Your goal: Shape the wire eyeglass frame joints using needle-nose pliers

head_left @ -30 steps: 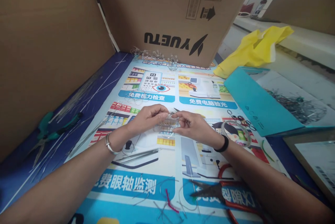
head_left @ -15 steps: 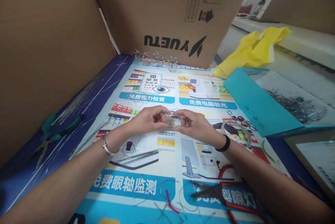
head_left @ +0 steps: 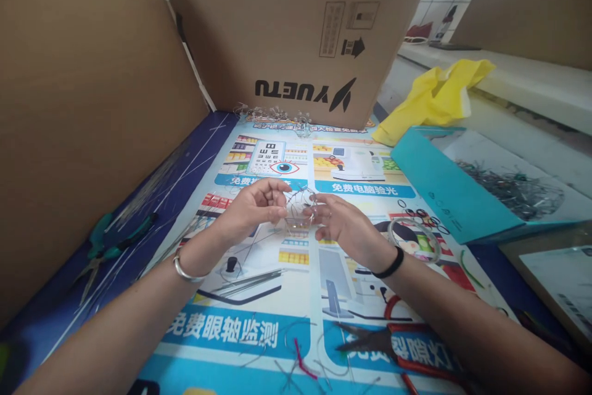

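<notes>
Between my two hands, above the middle of the printed poster, is a small rounded piece of bent thin wire (head_left: 300, 210). Thumb and fingers of my left hand (head_left: 259, 205) pinch its left side. On its right side, the fingertips of my right hand (head_left: 342, 222) close on the wire, with the lower fingers curled loosely. The exact shape of the wire piece is too fine to make out. Below my right forearm lie red-handled scissors (head_left: 383, 342), their blades pointing left. Wire offcuts and a short pink strip (head_left: 303, 361) lie on the poster in front of me.
Teal-handled pliers (head_left: 104, 247) and long wires lie at the left. A turquoise box (head_left: 430, 188) full of wire pieces stands right, near a clear ring coil (head_left: 416, 240) and small dark rings. Cardboard walls (head_left: 296, 25) rise behind and left. A yellow cloth (head_left: 435, 99) lies at back right.
The wire piece has turned and shows more of its rounded outline. My hands have shifted their hold, the right fingers spreading more. The whole view has tilted slightly upward.
</notes>
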